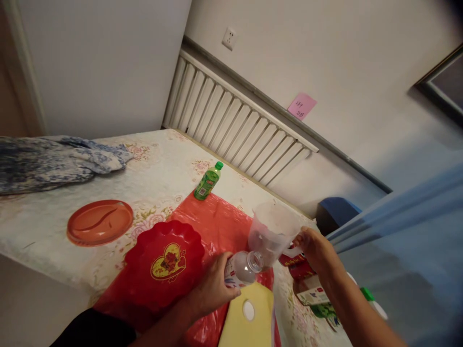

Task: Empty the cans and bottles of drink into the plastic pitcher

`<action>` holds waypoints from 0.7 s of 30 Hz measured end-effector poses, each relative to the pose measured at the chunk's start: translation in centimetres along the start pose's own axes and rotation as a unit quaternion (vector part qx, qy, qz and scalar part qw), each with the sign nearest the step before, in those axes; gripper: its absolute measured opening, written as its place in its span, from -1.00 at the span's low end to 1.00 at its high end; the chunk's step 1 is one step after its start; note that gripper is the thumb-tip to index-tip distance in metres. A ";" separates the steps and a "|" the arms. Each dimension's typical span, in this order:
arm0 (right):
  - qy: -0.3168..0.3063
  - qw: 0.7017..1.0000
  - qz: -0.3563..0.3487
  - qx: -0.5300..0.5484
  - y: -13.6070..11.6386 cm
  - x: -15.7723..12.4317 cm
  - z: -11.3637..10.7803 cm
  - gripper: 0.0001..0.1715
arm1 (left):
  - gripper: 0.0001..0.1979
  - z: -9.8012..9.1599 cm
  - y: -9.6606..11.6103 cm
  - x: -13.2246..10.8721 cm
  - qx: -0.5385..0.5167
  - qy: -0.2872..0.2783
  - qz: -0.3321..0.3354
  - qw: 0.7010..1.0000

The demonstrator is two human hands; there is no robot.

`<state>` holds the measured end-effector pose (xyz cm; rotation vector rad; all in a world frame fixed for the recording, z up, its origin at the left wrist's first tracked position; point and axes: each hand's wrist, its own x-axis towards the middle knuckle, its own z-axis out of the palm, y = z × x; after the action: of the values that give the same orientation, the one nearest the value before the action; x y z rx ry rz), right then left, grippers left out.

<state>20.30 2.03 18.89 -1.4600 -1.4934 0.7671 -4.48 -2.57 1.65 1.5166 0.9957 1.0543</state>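
Note:
My left hand is wrapped round a clear plastic bottle, tilted with its uncapped mouth pointing to the right. That mouth is close to a translucent plastic measuring jug; I cannot tell whether they touch. My right hand grips the jug by its handle and holds it above the table. Beneath both hands lies a red plastic sheet. On it are a red scalloped tray with a yellow heart print and a yellow board bearing a white oval.
A green bottle stands at the sheet's far edge. An orange divided plate and a blue-white cloth lie on the left. Several packages, including a red can, are by my right arm. A radiator lines the wall.

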 end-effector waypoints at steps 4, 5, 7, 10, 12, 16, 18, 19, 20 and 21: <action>0.018 0.991 0.026 0.127 0.9 1.2 2.6 -0.70 | -0.28 -0.1 0.2 -0.3 -0.004 -0.025 -0.006 1.000; 0.021 0.987 0.030 0.155 1.2 1.4 3.3 -0.72 | -0.28 -0.1 0.2 -0.3 -0.002 -0.030 -0.007 1.000; 0.026 0.978 0.038 0.203 1.7 1.7 4.7 -0.74 | -0.27 -0.1 0.2 -0.4 0.001 -0.035 -0.009 0.999; 0.025 0.972 0.041 0.231 2.2 2.0 6.7 -0.73 | -0.24 -0.1 0.1 -0.5 -0.003 -0.038 -0.004 0.999; 0.020 0.968 0.042 0.247 2.5 2.0 7.9 -0.73 | -0.23 -0.1 0.1 -0.6 -0.009 -0.041 0.003 0.999; 0.003 0.964 0.040 0.263 2.9 1.7 9.5 -0.71 | -0.26 0.0 0.2 -0.7 -0.019 -0.053 0.016 0.998; -0.001 0.963 0.039 0.268 3.0 1.4 10.0 -0.71 | -0.26 0.1 0.3 -0.8 -0.020 -0.061 0.021 0.998; -0.002 0.962 0.038 0.270 3.1 1.2 10.2 -0.71 | -0.26 0.1 0.3 -0.8 -0.019 -0.064 0.022 0.998; -0.003 0.962 0.037 0.271 3.2 1.1 10.3 -0.71 | -0.26 0.2 0.3 -0.8 -0.017 -0.065 0.022 0.997; -0.004 0.962 0.035 0.271 3.3 1.0 10.4 -0.70 | -0.27 0.3 0.2 -0.8 -0.014 -0.065 0.023 0.998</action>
<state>12.47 4.92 11.77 -1.0932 -1.1179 1.1224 -4.39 -3.42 1.73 1.5704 0.8561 0.9853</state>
